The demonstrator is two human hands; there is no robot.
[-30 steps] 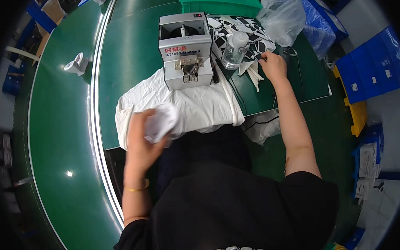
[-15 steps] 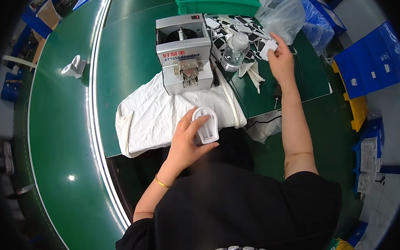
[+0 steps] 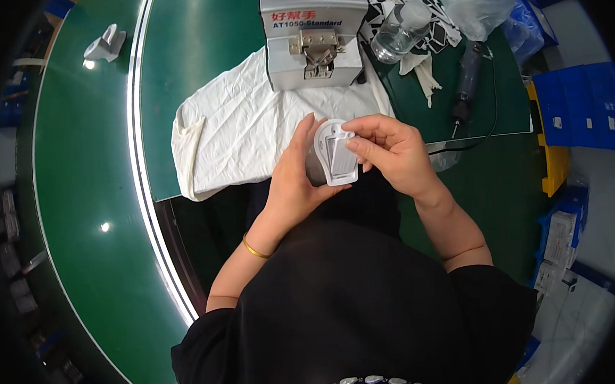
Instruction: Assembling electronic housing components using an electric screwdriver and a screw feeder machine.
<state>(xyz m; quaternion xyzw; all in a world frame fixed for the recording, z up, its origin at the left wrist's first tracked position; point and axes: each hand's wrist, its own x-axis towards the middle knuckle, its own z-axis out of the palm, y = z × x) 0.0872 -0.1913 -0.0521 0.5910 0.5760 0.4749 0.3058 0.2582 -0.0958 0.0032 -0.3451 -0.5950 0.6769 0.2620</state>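
In front of my body, my left hand [image 3: 294,170] is wrapped round a white plastic housing [image 3: 352,180] with a rounded top end and a recess in its face. A small flat white cover [image 3: 343,157] is pinched in my right hand [image 3: 394,154] between thumb and forefinger. The cover lies slightly tilted over the recess, touching or just above it; I cannot tell whether it is seated. Beyond both hands, a white cloth [image 3: 238,129] covers the table's near part.
A grey screw-feeder machine [image 3: 314,59] stands on the cloth's far end. To its right are a clear bottle [image 3: 395,40], many black-and-white flat pieces [image 3: 442,32] and an electric screwdriver [image 3: 467,83] with a cable. Another white part [image 3: 106,44] lies on the green surface at left.
My right hand has come from the pile of flat pieces to the housing, bringing the white cover. My left hand still holds the housing. The view has shifted, so the machine appears higher.
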